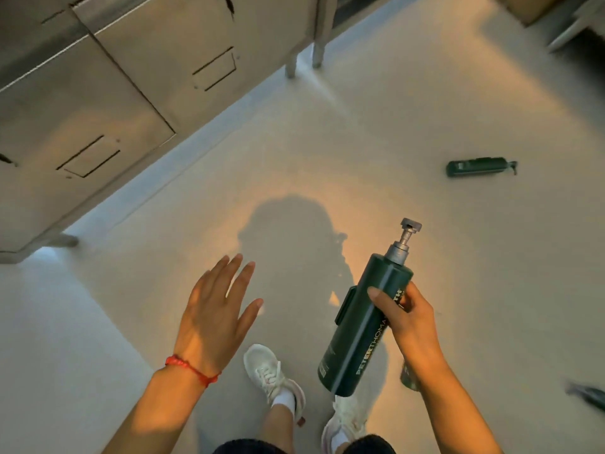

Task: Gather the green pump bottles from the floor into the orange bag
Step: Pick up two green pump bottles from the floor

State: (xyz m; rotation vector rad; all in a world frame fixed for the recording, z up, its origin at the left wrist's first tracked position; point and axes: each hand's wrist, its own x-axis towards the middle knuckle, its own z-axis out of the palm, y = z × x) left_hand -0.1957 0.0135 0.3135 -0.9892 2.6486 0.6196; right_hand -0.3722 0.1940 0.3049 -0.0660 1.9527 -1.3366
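From the head camera I see my right hand wrapped around a green pump bottle, tilted with its grey pump pointing up and away, held above the floor. My left hand hangs left of that bottle, empty, fingers spread wide, a red string bracelet at the wrist. A second green bottle lies on its side on the floor, well beyond and right of the held one. Below the held bottle are my white sneakers. Metal cabinets stand far left.

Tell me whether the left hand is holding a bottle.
No. The left hand is spread open and empty, while the right hand holds the green pump bottle.
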